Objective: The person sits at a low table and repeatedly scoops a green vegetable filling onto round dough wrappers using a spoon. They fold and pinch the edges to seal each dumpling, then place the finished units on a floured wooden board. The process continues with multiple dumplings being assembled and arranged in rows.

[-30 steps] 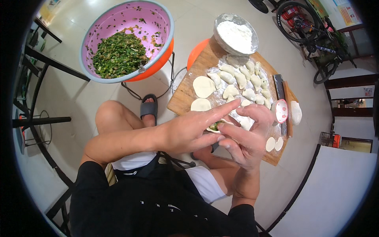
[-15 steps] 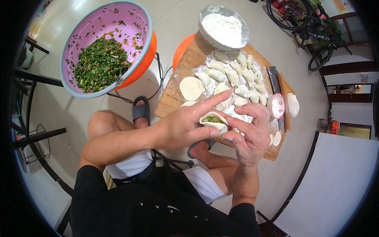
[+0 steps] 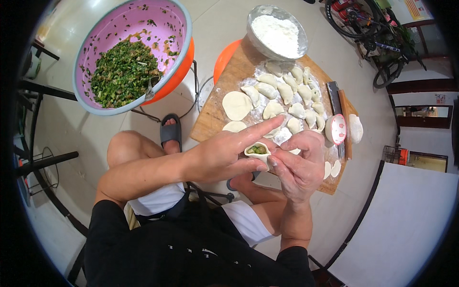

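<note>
My left hand (image 3: pixel 217 152) cradles a half-folded dumpling (image 3: pixel 258 158) between its thumb and fingers, index finger stretched out. Green filling shows in the dumpling's open mouth. At its right end, the thumb and fingertips of my right hand (image 3: pixel 302 165) pinch the dough edge together. Beneath and beyond my hands lies a floured wooden board (image 3: pixel 210 114). Several finished dumplings (image 3: pixel 286 93) rest on it, and a round flat wrapper (image 3: pixel 236 105) lies at its left. Another wrapper (image 3: pixel 234 126) is partly covered by my left hand.
A pink basin (image 3: pixel 190 33) with chopped green filling (image 3: pixel 123 71) stands on an orange stool at the left. The flour bowl (image 3: pixel 249 36) sits at the board's far edge. To the right are a small bowl (image 3: pixel 338 129), a dark blade (image 3: pixel 333 98), a rolling pin (image 3: pixel 343 110) and dough (image 3: pixel 355 128).
My right fingers have closed in on the dumpling's right end and now pinch it. Its mouth looks narrower. The view has shifted slightly.
</note>
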Demonstrator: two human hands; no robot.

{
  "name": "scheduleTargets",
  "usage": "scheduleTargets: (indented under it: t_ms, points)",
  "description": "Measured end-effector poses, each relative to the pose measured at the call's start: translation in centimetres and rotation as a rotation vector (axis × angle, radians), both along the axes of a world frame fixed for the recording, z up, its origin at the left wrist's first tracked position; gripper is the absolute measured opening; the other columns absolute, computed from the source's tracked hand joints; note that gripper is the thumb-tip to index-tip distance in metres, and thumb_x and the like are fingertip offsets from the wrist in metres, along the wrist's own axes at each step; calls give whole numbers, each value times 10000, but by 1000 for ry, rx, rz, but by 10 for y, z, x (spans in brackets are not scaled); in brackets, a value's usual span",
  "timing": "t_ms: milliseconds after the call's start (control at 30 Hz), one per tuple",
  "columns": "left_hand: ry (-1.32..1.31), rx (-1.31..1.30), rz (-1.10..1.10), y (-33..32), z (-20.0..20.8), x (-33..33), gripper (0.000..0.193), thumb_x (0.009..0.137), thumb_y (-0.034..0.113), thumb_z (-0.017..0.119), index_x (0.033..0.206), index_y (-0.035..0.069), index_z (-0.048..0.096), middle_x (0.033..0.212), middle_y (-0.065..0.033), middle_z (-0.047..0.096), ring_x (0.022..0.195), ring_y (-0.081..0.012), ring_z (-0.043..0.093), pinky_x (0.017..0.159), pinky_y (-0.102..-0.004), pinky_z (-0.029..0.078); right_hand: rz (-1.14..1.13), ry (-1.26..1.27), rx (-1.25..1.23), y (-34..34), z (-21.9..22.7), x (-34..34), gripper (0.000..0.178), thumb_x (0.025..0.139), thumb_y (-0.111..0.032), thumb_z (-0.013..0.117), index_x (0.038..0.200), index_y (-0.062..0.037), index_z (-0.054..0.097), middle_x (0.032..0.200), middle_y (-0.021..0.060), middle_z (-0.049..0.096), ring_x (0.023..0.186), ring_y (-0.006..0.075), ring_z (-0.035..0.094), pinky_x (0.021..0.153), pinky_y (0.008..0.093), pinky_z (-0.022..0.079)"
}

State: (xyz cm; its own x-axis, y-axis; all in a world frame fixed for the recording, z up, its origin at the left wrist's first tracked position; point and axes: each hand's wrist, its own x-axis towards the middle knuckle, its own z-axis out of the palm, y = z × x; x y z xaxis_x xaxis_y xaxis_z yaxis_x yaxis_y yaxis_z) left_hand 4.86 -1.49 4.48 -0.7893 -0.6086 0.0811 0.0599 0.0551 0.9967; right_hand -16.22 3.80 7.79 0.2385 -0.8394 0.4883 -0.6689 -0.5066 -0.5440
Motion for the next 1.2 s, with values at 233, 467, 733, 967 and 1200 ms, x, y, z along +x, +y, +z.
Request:
scheduleTargets:
  t_ms: [233,467,733,967,1200]
  points:
    - [-72,-78,8,0,-6,4,948,887,202,756,1573,-23,141,1359,-225,580,1218,-313,596,1023,-367,450,6,-151,196,-4,0,7,172,722,-120,797,887,-75,775,935,43,647,921,257,561,803,366,467]
    - [-74,-144,0,1,-8,6,974,889,211,747,1576,-17,94,1390,-265,536,1157,-406,620,953,-406,501,-4,-174,243,-1,-3,13,166,720,-63,794,884,-59,773,895,51,639,881,241,561,767,342,463]
    - [-226,-76,-48,-1,1,1,979,881,144,741,1577,-17,72,1363,-275,551,1220,-411,581,979,-408,491,-14,-251,354,1,-4,15,152,726,-47,786,876,-34,766,901,61,642,887,229,566,766,330,468]
    - [2,95,-16,2,-17,-3,1012,880,109,712,1594,45,-2,1091,-258,614,920,-322,619,818,-393,501,-64,-373,468,3,-4,13,196,726,-38,781,921,-25,776,904,53,637,878,211,568,769,316,466]
    - [-152,28,-78,0,-13,-2,1039,854,76,725,1584,-11,-10,1378,-300,512,1186,-351,604,990,-370,471,-47,-393,587,5,-10,14,192,744,-37,779,934,-13,771,927,53,636,885,197,577,779,308,471]
